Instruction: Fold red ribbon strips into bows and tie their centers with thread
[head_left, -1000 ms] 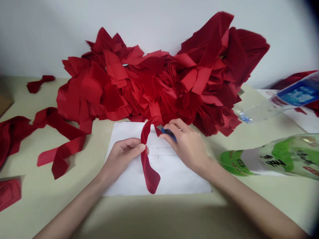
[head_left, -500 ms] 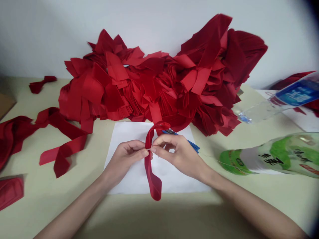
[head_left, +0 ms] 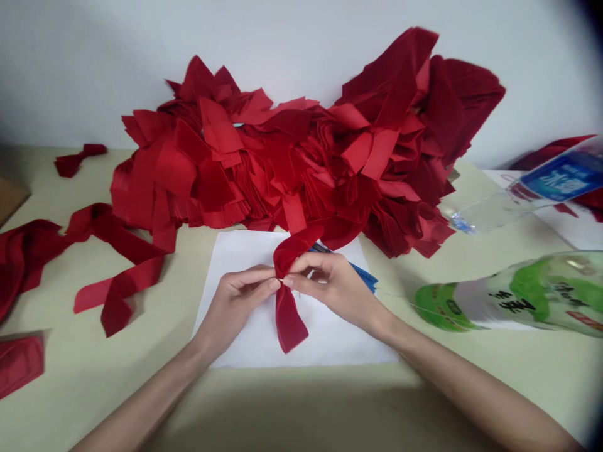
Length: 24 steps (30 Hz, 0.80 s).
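Between my two hands is a red velvet ribbon [head_left: 291, 320], gathered narrow at its middle, with one end fanning up and away and the other hanging down toward me. My left hand [head_left: 242, 298] pinches the gathered middle from the left, thumb on top. From the right, my right hand [head_left: 332, 282] pinches the same spot with thumb and fingertips. The fingertips nearly meet and hide the pinch itself. Beneath lies a sheet of white paper [head_left: 245, 345]. A blue tool or packet [head_left: 362, 276], partly covered by my right hand, rests on the paper's right side.
A large heap of cut red ribbon pieces [head_left: 264, 163] spans the back against the wall. Loose red strips [head_left: 136, 276] lie at left, with a small red bow [head_left: 78, 160] behind. On the right lie a green-labelled bottle [head_left: 509, 295] and a clear blue-labelled bottle [head_left: 560, 179].
The ribbon has turned between my fingers: its upper and lower ends now show broader faces, and the lower end sits higher. Both hands have stayed nearly in place.
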### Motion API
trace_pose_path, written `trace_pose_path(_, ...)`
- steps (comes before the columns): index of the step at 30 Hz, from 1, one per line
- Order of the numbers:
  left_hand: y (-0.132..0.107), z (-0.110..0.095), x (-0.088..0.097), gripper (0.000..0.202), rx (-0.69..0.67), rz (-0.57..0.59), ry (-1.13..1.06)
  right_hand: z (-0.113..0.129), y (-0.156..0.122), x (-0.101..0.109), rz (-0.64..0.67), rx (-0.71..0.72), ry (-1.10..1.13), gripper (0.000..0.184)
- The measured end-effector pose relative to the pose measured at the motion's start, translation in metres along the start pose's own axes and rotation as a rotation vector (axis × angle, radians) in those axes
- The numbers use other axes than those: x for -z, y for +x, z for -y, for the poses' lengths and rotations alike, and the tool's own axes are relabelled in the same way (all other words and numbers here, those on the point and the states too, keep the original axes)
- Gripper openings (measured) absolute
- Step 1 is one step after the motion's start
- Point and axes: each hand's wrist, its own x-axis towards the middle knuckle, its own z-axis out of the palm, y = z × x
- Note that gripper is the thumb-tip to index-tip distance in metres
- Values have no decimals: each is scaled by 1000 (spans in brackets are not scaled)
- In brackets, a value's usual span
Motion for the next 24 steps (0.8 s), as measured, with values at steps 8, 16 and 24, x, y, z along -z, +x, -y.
trace_pose_path(8,-1,-4,0,10,44,-3,94,-7,3,2,-26,-61,-7,20)
trace_pose_path(16,-2,-5,-1,11,65,44,119,-10,7,3,-5,-126,148,26)
trace_pose_path(24,-1,4,-3,17,96,-64,-37,-17,4,-6,-55,9,70,14)
